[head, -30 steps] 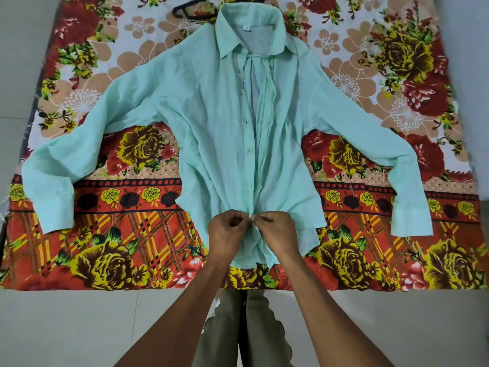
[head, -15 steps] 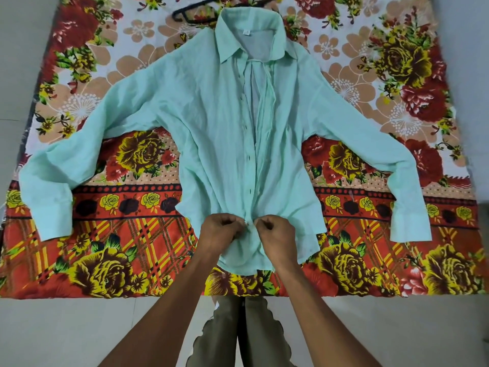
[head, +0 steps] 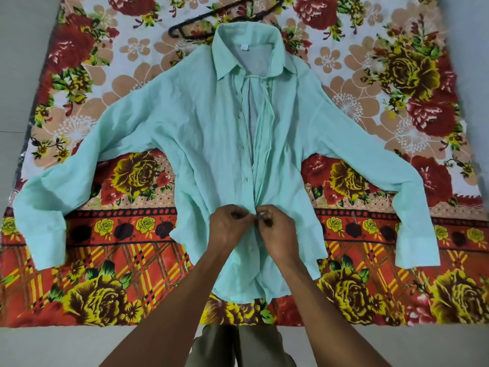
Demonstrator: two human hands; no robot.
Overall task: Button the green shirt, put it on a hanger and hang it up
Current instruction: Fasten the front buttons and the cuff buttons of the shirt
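Since a moment ago both hands have climbed the placket a little, so the left hand and right hand now pinch the green shirt, spread flat on the floral bedsheet, at a higher button. Most buttons above look undone; the black hanger waits partly under the collar.

The black hanger is partly hidden under the shirt collar. The button between the fingertips is too small to see.
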